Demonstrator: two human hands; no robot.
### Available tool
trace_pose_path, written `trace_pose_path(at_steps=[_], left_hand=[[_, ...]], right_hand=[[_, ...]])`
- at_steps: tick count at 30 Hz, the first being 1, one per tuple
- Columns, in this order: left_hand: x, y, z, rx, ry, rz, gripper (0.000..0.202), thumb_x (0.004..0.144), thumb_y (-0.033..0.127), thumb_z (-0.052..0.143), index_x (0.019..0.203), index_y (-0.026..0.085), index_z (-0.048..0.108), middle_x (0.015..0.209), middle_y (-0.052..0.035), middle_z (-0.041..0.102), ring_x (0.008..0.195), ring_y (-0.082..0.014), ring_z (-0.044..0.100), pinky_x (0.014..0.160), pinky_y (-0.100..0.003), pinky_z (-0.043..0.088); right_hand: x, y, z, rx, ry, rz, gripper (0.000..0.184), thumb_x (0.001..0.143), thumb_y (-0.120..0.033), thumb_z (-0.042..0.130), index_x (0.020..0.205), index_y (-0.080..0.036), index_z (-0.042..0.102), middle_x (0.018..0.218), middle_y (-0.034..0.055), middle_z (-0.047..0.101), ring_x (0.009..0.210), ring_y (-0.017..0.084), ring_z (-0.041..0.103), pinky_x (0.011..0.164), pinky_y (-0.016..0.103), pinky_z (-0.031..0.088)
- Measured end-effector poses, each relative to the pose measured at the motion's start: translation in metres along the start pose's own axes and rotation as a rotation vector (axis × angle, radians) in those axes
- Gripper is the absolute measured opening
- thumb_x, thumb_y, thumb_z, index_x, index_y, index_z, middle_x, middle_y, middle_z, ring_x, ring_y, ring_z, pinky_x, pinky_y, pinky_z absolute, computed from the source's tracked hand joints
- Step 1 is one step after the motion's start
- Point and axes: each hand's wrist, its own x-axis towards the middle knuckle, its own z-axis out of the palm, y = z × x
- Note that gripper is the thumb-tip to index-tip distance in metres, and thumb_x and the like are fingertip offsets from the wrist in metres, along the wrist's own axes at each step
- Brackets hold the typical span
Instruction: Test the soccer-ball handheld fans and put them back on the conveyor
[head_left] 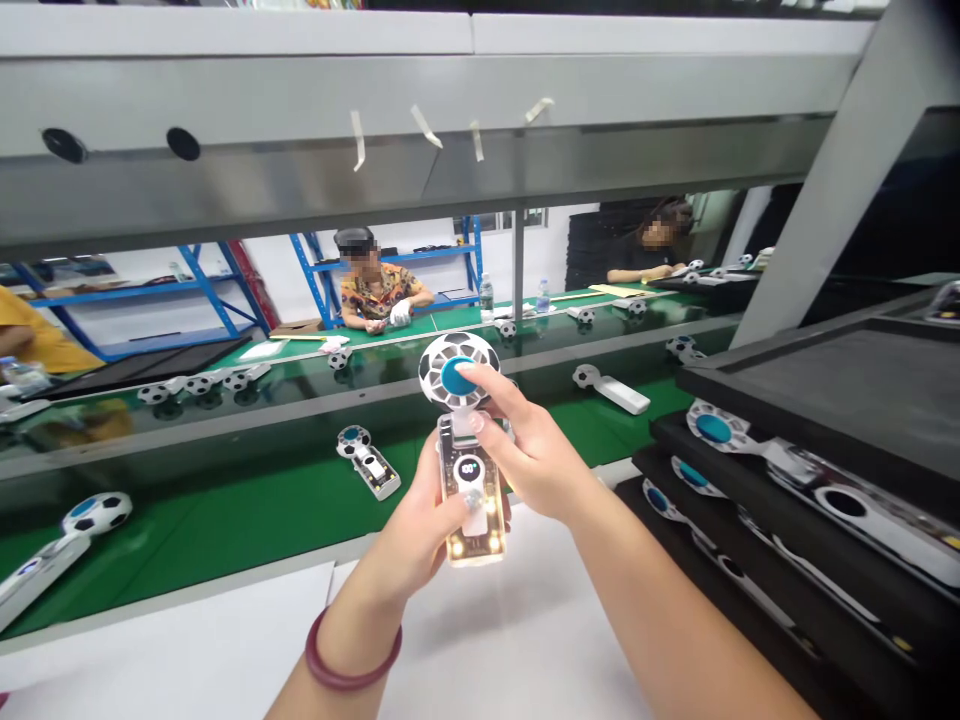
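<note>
The **fan** (474, 500) is in the air above the white bench, in front of the person's chest, and both hands are together on it. The **left hand** (409, 520), with a dark red **bangle** (352, 655) on the wrist, closes around the clear body from below. The **right hand** (529, 450) comes from the right side, and its **fingers** (499, 385) lie on the round **head** (459, 362), near the blue **hub** (459, 376). The head has a black and white football pattern. A small **display** (469, 469) on the body shows a number, and lights glow inside the body.

I think the fan is light, because one hand carries most of it. The clear shell looks stiff but smooth, so it can slip from the fingers a little. The thin ribs of the head look more fragile, so the body seems the safest place to take hold.

At right, more fans lie in stacked black **trays** (720, 640). Other **fans** (367, 462) lie on the green **belt** (225, 520) ahead. Across the belt, a **co-worker** (386, 295) in a patterned shirt works with white gloves, and this person's hands are apart from the fan.
</note>
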Motion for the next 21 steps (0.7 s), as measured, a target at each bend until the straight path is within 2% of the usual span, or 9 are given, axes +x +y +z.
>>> trace_pose_path(at_steps=[6,11,15,17,21], left_hand=[[-0.003,0.001,0.005,-0.006,0.066,-0.014,0.076,0.073,0.030,0.069,0.131,0.029,0.020,0.099,-0.0058,0.058,0.082,-0.0224,0.060,0.068,-0.033,0.051],[-0.007,0.006,0.014,0.024,0.125,-0.014,0.081,0.071,0.032,0.068,0.135,0.030,0.019,0.101,-0.0076,0.059,0.083,-0.0263,0.061,0.059,-0.031,0.050],[-0.009,0.009,0.017,0.042,0.139,-0.004,0.078,0.072,0.032,0.066,0.136,0.032,0.021,0.107,-0.0077,0.057,0.080,-0.0250,0.061,0.059,-0.032,0.050],[-0.009,0.009,0.017,0.053,0.128,0.002,0.078,0.073,0.033,0.065,0.137,0.033,0.021,0.104,-0.0072,0.057,0.079,-0.0249,0.061,0.060,-0.033,0.050],[-0.010,0.006,0.013,0.076,0.065,0.020,0.079,0.075,0.037,0.063,0.138,0.032,0.017,0.083,-0.0038,0.059,0.071,-0.0231,0.060,0.060,-0.034,0.050]], right_hand=[[0.000,-0.001,0.000,-0.031,0.029,-0.056,0.041,0.092,-0.028,0.043,0.131,-0.037,0.038,0.119,-0.0025,0.055,0.103,0.016,0.055,0.089,0.031,0.045],[0.000,-0.003,0.000,-0.025,0.040,-0.060,0.041,0.091,-0.028,0.043,0.131,-0.036,0.039,0.119,-0.0024,0.056,0.103,0.016,0.056,0.090,0.032,0.045],[-0.002,-0.004,-0.001,-0.018,0.048,-0.084,0.043,0.091,-0.025,0.044,0.131,-0.037,0.037,0.116,-0.0033,0.057,0.101,0.015,0.056,0.087,0.030,0.046],[-0.002,-0.006,-0.002,-0.016,0.048,-0.101,0.045,0.090,-0.023,0.044,0.131,-0.039,0.036,0.117,-0.0042,0.056,0.100,0.013,0.056,0.087,0.028,0.046],[-0.003,-0.009,-0.003,-0.030,0.048,-0.118,0.046,0.090,-0.021,0.044,0.132,-0.039,0.036,0.120,-0.0048,0.055,0.104,0.014,0.055,0.090,0.028,0.044]])
